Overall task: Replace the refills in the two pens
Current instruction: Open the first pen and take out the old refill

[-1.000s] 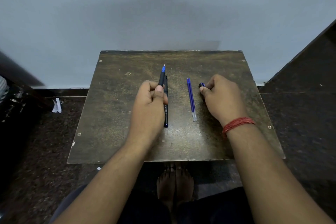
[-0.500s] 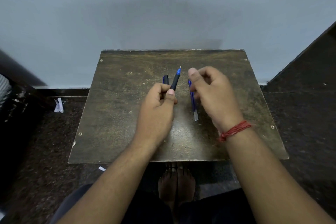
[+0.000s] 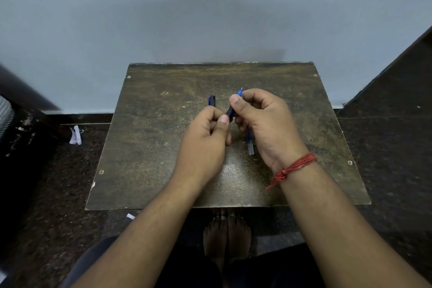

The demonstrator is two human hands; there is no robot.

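Two pens were in view, and neither looked finished; the pen being worked on was held above the table, tilted with its blue tip up and away from the person, while the second pen lay flat on the tabletop just beyond the left hand, only its dark far end showing past the knuckles; the left hand was closed around the lower barrel of the held pen, thumb pressed against it, and the right hand pinched the blue front section between thumb and forefinger, so both hands gripped the same pen at once; that pairing read as the start of unscrewing or pulling the front section, though whether any thread had yet loosened could not be told; a loose refill lay on the table under the right palm, its pale end showing near the wrist, mostly hidden by the hand; whether it was a fresh or a spent one was not clear; by this evidence the job stood at its opening stage: the first pen still to be opened, its refill swapped and the barrel closed, and the second pen untouched on the table; a red thread circled the right wrist.
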